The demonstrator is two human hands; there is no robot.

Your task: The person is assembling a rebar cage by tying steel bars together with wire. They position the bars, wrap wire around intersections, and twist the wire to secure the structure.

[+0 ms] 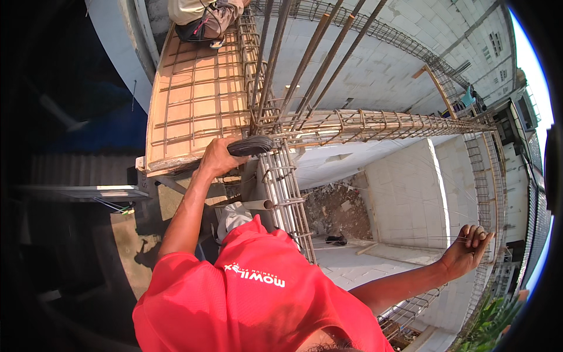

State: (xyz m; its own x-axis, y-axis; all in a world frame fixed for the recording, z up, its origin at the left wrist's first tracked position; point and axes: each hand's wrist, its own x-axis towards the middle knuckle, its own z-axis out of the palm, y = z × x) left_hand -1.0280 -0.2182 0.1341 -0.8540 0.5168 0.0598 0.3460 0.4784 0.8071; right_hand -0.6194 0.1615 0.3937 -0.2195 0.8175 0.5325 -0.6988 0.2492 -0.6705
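My left hand (218,156) is closed around one end of a bundle of dark tie wire (252,145). The bundle's other end reaches to a junction of rebar cages. My right hand (467,252) is stretched far out to the right, fingers curled in a pinch. Thin wires (425,237) run leftward from its fingers; where they end is hard to make out. Just beyond the bundle, a long rebar cage (381,124) leads off to the right. Another cage (285,196) passes close beside my body, on its right.
Tall vertical rebars (316,56) rise past the junction. At the left lies a plywood deck (179,88) under a rebar grid, with another person (205,17) on its far end. Pale block walls (404,199) enclose a deep drop to rubble (340,208) on the right.
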